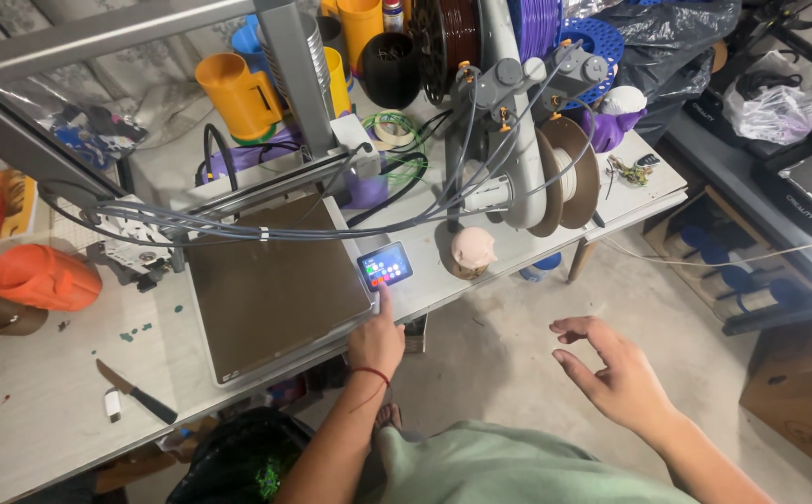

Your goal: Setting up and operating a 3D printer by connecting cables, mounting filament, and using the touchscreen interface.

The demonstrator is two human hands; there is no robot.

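Observation:
My left hand [377,338] reaches up to the small lit touchscreen [385,267] at the front right corner of a 3D printer, its index finger touching the screen's lower edge while the other fingers are curled. A red string circles that wrist. The printer's dark flat build plate [270,289] lies just left of the hand. My right hand [611,366] hovers in the air over the floor to the right, fingers spread and loosely bent, holding nothing.
A grey filament-spool holder [518,140] with tubes [331,229] stands behind the screen. A pink figurine [472,250] sits by the table edge. A knife [137,392] and an orange printed object [43,277] lie at the left. A cardboard box [803,392] stands on the floor at the right.

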